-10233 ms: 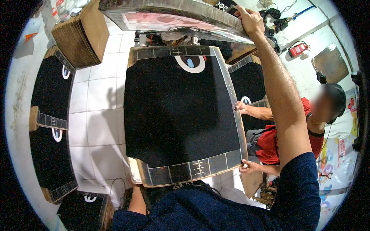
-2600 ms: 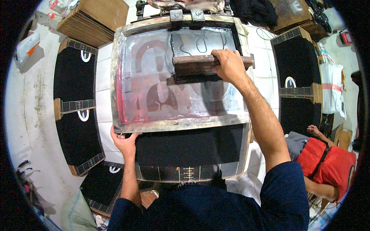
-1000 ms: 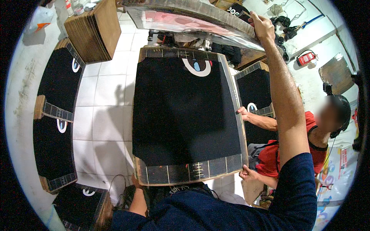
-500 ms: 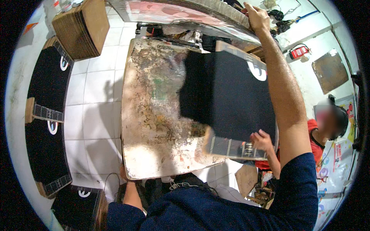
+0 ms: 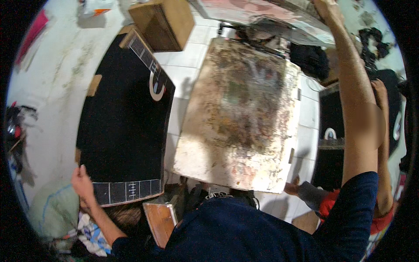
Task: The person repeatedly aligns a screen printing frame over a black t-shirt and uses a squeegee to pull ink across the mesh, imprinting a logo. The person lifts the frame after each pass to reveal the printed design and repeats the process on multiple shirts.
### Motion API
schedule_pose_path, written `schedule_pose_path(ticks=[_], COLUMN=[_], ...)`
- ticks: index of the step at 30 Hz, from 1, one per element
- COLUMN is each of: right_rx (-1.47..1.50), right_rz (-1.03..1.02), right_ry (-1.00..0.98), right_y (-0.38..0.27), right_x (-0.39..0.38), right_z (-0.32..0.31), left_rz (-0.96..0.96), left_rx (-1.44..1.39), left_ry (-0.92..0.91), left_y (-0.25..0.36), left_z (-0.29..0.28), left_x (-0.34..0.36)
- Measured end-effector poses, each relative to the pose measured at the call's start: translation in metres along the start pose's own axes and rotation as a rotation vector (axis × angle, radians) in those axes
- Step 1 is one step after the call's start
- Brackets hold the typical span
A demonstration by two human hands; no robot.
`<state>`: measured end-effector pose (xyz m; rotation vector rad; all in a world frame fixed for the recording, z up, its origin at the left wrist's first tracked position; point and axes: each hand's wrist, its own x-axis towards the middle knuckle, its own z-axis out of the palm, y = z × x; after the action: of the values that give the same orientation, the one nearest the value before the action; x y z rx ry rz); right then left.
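My right hand (image 5: 328,11) is up at the top, closed on the rim of the raised screen frame (image 5: 254,6), whose mesh shows pink. My left hand (image 5: 82,182) grips the left edge of a board covered in black fabric (image 5: 120,122), near its lower corner; the fabric has a white ring with a blue shape inside, and printed grids show along the board's ends. Between my arms stands the bare, ink-stained platen (image 5: 229,131), pale toward its front.
A stack of brown boards (image 5: 161,24) stands at the back left. Right, a co-worker in red (image 5: 329,203) reaches toward more black-covered boards (image 5: 328,163). Dark cloth (image 5: 307,59) lies behind the platen. A green sack (image 5: 52,209) and wooden stool (image 5: 159,222) are low at left.
The black-covered board was lifted off the platen by the co-worker to the right, baring it. My left hand has moved from the platen's corner to the left board; the view has turned left.
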<state>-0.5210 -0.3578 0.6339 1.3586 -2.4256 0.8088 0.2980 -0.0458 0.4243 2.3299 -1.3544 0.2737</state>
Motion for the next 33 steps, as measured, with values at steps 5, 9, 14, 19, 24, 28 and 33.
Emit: schedule_pose_path(ticks=[5, 9, 14, 19, 24, 28, 33], right_rx=[-0.034, -0.118, -0.055, -0.060, 0.011, 0.046, 0.034], right_rz=[-0.200, -0.197, -0.221, -0.190, -0.026, 0.007, 0.053], right_ry=[-0.018, -0.037, -0.062, 0.063, 0.067, 0.016, -0.017], right_y=[0.013, 0.023, 0.030, 0.026, 0.013, -0.009, -0.023], right_x=[0.049, 0.084, 0.090, 0.063, 0.008, -0.029, -0.037], right_z=[0.016, 0.033, 0.034, 0.030, 0.009, -0.006, -0.018], left_rz=[-0.178, -0.253, -0.595, -0.464, -0.411, -0.332, -0.403], left_rx=[0.121, -0.330, -0.712, -0.903, -0.912, -0.825, -0.863], left_ry=[0.105, 0.350, 0.356, 0.156, -0.209, -0.511, -0.824], left_y=[-0.089, -0.120, -0.110, -0.055, 0.014, 0.070, 0.121], left_z=[-0.222, -0.249, -0.133, 0.003, 0.128, 0.222, 0.268], left_x=[0.011, -0.035, -0.112, -0.127, -0.122, -0.133, -0.164])
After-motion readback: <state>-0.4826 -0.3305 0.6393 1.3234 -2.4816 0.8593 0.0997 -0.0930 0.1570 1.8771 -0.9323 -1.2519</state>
